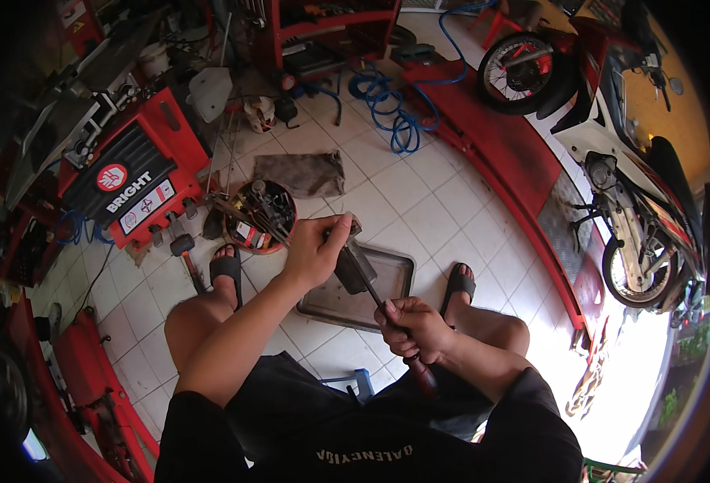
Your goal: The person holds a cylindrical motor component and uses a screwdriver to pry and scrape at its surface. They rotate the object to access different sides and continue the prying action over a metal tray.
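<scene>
2 firm grips: left hand (316,251) grasping a dark block (355,272), right hand (416,328) a screwdriver (424,381); apparently prying, next needing steady pressure.

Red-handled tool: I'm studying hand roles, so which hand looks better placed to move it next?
Probably the right: the right hand grips the red-handled tool, while the left hand is occupied holding the dark block.
</scene>
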### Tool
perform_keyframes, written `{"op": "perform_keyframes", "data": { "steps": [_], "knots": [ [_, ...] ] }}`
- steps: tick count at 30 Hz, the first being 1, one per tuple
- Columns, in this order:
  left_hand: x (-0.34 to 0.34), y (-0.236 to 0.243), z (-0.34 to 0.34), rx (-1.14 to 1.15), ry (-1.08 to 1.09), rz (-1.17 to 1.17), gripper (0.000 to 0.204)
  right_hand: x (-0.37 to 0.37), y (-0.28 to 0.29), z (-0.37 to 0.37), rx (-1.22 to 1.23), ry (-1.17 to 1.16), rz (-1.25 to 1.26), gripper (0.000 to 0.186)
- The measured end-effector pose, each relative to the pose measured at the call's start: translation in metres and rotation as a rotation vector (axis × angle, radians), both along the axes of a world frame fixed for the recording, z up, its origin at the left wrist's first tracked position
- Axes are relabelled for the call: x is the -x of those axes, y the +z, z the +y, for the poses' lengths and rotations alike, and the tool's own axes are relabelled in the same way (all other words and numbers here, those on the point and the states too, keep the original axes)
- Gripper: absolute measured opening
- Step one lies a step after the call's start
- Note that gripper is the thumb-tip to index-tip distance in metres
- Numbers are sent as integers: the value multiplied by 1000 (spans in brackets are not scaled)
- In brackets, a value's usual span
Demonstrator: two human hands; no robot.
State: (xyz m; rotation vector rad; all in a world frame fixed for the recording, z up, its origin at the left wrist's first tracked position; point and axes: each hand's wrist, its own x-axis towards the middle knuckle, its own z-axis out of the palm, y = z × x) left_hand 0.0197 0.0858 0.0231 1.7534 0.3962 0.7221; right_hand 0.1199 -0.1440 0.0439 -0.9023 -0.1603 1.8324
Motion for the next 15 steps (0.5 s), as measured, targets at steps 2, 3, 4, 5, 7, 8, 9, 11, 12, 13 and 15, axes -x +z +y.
{"op": "perform_keyframes", "data": {
  "steps": [2, 3, 4, 5, 7, 8, 9, 11, 12, 13, 15],
  "knots": [
    [-3, 0, -7, 83, -23, -104, 43, -1, 0, -6, 9, 11, 104, 35],
    [-4, -3, -6, 87, -62, -89, 43, -1, 1, -6, -6, 25, 151, 34],
    [-4, -8, -5, 108, -56, -36, 43, -2, 2, -5, 3, 25, 157, 34],
    [-5, -6, -4, 102, -88, -5, 44, -3, 3, -7, 11, 13, 164, 33],
    [-3, 4, -5, 89, -98, 8, 40, -2, 8, -3, 16, -6, 60, 31],
    [-4, 3, -6, 81, -98, -1, 40, -3, 9, -2, 34, -20, 68, 30],
    [-4, 4, -6, 38, -116, 0, 39, -2, 8, -4, 66, -39, 56, 31],
    [1, 8, -4, -45, -160, 4, 40, -6, 8, 0, 41, -15, -63, 31],
    [1, 7, -4, -40, -182, 14, 41, -9, 7, -1, 17, -4, -73, 32],
    [1, 5, -4, -13, -180, 13, 38, -8, 5, -1, 27, -4, -103, 32],
    [0, 2, -6, 41, -176, 1, 33, -11, 6, 1, 50, -4, -171, 32]
  ]
}}
